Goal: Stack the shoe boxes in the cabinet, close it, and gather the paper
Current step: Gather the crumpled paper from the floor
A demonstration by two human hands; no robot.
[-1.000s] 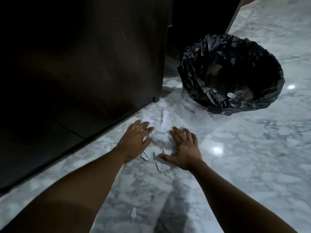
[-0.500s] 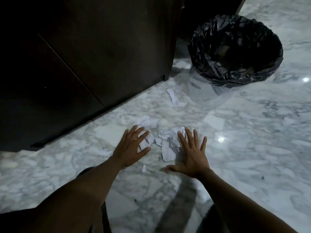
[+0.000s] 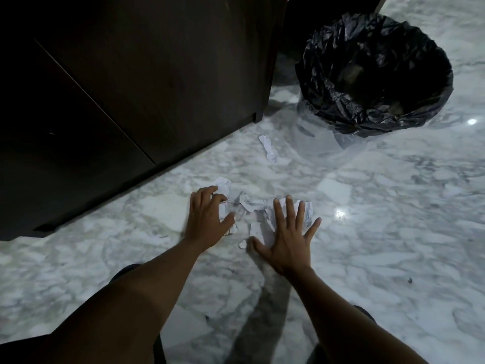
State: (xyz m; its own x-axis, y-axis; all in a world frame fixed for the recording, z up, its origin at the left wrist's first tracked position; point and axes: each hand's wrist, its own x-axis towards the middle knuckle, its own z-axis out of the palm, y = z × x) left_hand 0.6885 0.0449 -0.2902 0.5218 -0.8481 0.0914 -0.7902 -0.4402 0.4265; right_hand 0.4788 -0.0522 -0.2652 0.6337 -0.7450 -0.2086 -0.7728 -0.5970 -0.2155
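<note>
Torn white paper scraps (image 3: 249, 206) lie in a loose heap on the marble floor (image 3: 380, 232). My left hand (image 3: 206, 219) rests on the heap's left side, its fingers bent over the scraps. Flat on the right side lies my right hand (image 3: 287, 232), fingers spread and straight, pressing paper to the floor. One separate crumpled strip of paper (image 3: 268, 148) sits further off, between the heap and the bin. The dark wooden cabinet (image 3: 157, 74) stands at the left with its doors shut. No shoe boxes are visible.
A bin lined with a black plastic bag (image 3: 375, 72) stands at the upper right, past the cabinet's corner. A small dark speck (image 3: 409, 279) lies on the floor at the right. My knees show at the bottom edge.
The view pulled back from the bin. Both hands dragged the scraps toward me along the floor. One strip stayed behind near the bin. My left fingers have curled more.
</note>
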